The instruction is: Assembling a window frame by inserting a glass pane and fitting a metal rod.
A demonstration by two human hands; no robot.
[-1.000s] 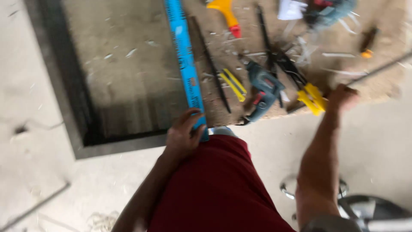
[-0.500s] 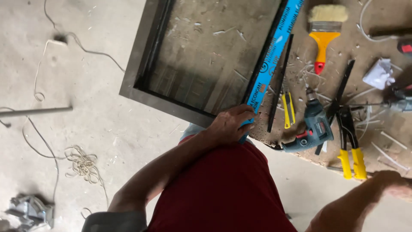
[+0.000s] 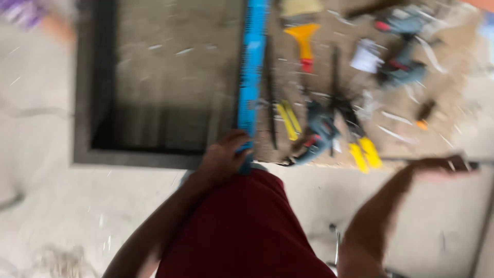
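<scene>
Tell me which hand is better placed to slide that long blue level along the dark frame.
Probably the left. The left hand already grips the near end of the blue level, which lies along the dark frame. The right hand is far off to the side, closed on a thin dark rod.

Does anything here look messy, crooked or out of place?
Mostly clutter. Tools lie scattered at all angles on the board: a blue drill, a yellow-handled brush, yellow-handled pliers, and pale scraps. The left hand grips a blue level lying along the dark frame. The blurred right hand seems to grip a thin rod.
</scene>
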